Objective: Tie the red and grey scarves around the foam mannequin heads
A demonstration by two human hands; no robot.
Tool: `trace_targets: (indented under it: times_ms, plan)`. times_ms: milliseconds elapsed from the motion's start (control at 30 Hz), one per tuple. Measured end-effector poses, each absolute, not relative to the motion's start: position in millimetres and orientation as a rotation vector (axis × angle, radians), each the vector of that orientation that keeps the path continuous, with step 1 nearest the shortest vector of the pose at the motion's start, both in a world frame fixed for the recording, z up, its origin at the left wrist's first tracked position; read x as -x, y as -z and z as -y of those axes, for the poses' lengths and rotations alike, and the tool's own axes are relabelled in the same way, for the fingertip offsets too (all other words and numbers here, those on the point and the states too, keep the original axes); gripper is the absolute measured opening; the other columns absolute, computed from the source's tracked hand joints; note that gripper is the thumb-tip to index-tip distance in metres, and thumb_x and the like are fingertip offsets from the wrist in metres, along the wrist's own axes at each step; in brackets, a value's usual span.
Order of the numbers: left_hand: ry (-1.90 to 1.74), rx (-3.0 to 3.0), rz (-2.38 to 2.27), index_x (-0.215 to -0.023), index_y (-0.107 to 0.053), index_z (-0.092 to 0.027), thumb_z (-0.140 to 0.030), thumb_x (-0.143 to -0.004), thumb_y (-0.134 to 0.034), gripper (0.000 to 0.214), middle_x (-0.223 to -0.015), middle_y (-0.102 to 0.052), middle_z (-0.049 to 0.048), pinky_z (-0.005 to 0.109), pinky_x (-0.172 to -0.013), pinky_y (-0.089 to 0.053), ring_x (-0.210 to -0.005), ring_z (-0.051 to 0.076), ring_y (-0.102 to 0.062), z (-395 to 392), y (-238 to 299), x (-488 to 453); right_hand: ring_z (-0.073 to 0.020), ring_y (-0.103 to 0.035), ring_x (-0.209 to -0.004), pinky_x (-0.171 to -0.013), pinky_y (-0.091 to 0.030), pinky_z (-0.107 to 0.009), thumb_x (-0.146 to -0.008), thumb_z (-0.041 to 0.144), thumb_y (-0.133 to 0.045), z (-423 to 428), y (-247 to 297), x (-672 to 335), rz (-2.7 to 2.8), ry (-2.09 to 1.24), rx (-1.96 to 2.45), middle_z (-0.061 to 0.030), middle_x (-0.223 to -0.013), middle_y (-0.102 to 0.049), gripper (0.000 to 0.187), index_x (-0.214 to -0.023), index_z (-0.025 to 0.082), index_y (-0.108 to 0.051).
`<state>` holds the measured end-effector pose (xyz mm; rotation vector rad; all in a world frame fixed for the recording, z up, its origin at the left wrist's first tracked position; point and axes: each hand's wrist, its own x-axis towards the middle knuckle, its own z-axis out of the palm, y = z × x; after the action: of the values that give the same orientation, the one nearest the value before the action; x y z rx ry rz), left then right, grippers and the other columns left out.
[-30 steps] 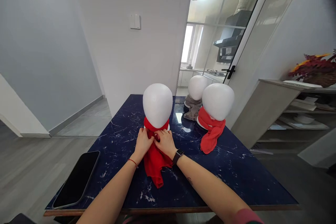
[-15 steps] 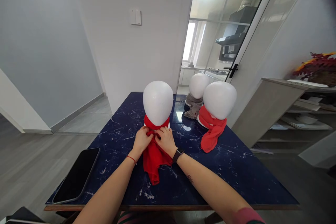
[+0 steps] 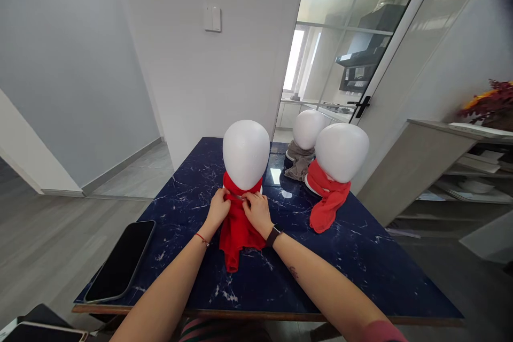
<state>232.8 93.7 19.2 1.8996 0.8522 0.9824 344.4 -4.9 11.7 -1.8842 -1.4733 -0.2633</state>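
Note:
A white foam mannequin head (image 3: 246, 154) stands at the middle of the dark blue marble table (image 3: 360, 272). A red scarf (image 3: 236, 232) is wrapped round its neck and hangs down onto the table. My left hand (image 3: 218, 210) and my right hand (image 3: 257, 212) are both closed on the scarf just below the head's chin, fingertips meeting at the front. A black watch sits on my right wrist and a thin red cord on my left.
A second white head with a red scarf (image 3: 329, 202) stands to the right. Behind it a third head wears a grey scarf (image 3: 297, 164). A black phone (image 3: 121, 260) lies at the table's left front. A shelf unit (image 3: 452, 171) stands at the right.
My hands have stayed at the neck of the near head, working the scarf's front. The hanging end has drawn up a little. The camera has shifted slightly to the left.

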Motion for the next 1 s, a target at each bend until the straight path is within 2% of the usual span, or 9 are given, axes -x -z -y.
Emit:
trace_targets:
  times_ms: [100, 167, 267, 367, 467, 567, 700, 833, 1000]
  plan:
    - [-0.991, -1.775, -0.911, -0.068, -0.047, -0.021, -0.008, -0.056, -0.038, 0.02, -0.058, -0.049, -0.0022, 0.028, -0.056, -0.043, -0.055, 0.015, -0.049, -99.3, -11.1, -233.5, -0.0186, -0.056, -0.084, -0.075, -0.031, -0.031, -0.084, 0.014, -0.048, 3.3, -8.0, -346.1, 1.429, 0.242, 1.891, -0.0015, -0.087, -0.068, 0.018, -0.09, 0.023, -0.062]
    - [-1.007, -1.748, -0.939, -0.074, -0.048, -0.021, -0.007, -0.056, -0.037, 0.025, -0.06, -0.049, -0.0025, 0.027, -0.054, -0.042, -0.054, 0.014, -0.05, -100.2, -8.2, -232.9, -0.0186, -0.056, -0.083, -0.075, -0.03, -0.031, -0.083, 0.015, -0.05, 3.3, -7.6, -346.2, 1.419, 0.246, 1.905, -0.0014, -0.086, -0.068, 0.017, -0.089, 0.023, -0.063]
    - [-1.03, -1.796, -0.938, -0.086, -0.051, -0.02, -0.002, -0.057, -0.038, 0.037, -0.078, -0.058, 0.0022, 0.031, -0.069, -0.046, -0.071, 0.017, -0.056, -95.4, -8.9, -230.7, -0.0184, -0.056, -0.082, -0.075, -0.028, -0.032, -0.084, 0.016, -0.05, 4.1, -9.0, -345.8, 1.42, 0.256, 1.929, -0.0016, -0.083, -0.069, 0.016, -0.087, 0.023, -0.064]
    - [-1.044, -2.017, -0.952, -0.096, -0.056, -0.02, 0.0, -0.059, -0.044, 0.043, -0.096, -0.059, 0.0081, 0.04, -0.089, -0.039, -0.097, 0.025, -0.053, -84.5, -13.8, -226.6, -0.0181, -0.056, -0.08, -0.074, -0.027, -0.032, -0.085, 0.017, -0.05, 4.2, -9.9, -345.7, 1.435, 0.265, 1.929, -0.0008, -0.081, -0.07, 0.016, -0.082, 0.023, -0.064]
    - [-1.012, -2.414, -0.944, -0.101, -0.058, -0.02, -0.003, -0.069, -0.043, 0.04, -0.102, -0.057, 0.0115, 0.045, -0.093, -0.034, -0.106, 0.029, -0.048, -74.2, -18.2, -221.4, -0.0181, -0.055, -0.08, -0.075, -0.027, -0.033, -0.084, 0.017, -0.051, 3.2, -9.8, -346.0, 1.454, 0.265, 1.918, -0.0001, -0.081, -0.07, 0.015, -0.079, 0.023, -0.064]
    - [-0.99, -2.448, -0.869, -0.092, -0.06, -0.022, -0.004, -0.07, -0.042, 0.034, -0.095, -0.058, 0.0094, 0.042, -0.091, -0.035, -0.098, 0.027, -0.049, -71.1, -18.5, -217.8, -0.0178, -0.055, -0.079, -0.074, -0.026, -0.033, -0.085, 0.018, -0.051, 2.3, -9.7, -346.0, 1.436, 0.252, 1.934, -0.0002, -0.081, -0.07, 0.015, -0.078, 0.022, -0.064]
    - [-1.023, -1.75, -0.883, -0.062, -0.053, -0.02, -0.004, -0.054, -0.044, 0.02, -0.073, -0.052, 0.0029, 0.032, -0.074, -0.041, -0.074, 0.019, -0.049, -79.7, -14.8, -218.2, -0.0165, -0.055, -0.08, -0.074, -0.025, -0.031, -0.086, 0.019, -0.051, 2.1, -10.3, -345.8, 1.388, 0.192, 1.942, 0.001, -0.081, -0.07, 0.016, -0.079, 0.023, -0.065]
    - [-0.988, -1.442, -0.877, -0.063, -0.043, -0.021, -0.013, -0.051, -0.04, 0.014, -0.057, -0.044, -0.0036, 0.025, -0.053, -0.037, -0.052, 0.012, -0.042, -90.3, -14.6, -219.7, -0.0153, -0.055, -0.08, -0.073, -0.025, -0.03, -0.085, 0.018, -0.052, 2.0, -10.3, -346.2, 1.363, 0.156, 1.945, 0.0024, -0.08, -0.069, 0.016, -0.079, 0.023, -0.065]
    - [-0.989, -1.369, -0.887, -0.061, -0.035, -0.022, -0.023, -0.057, -0.045, 0.011, -0.052, -0.039, -0.0072, 0.023, -0.05, -0.033, -0.047, 0.01, -0.04, -92.5, -22.3, -216.7, -0.0152, -0.055, -0.08, -0.071, -0.024, -0.029, -0.084, 0.018, -0.052, 2.1, -10.8, -345.8, 1.353, 0.146, 1.956, 0.0029, -0.081, -0.07, 0.016, -0.079, 0.024, -0.066]
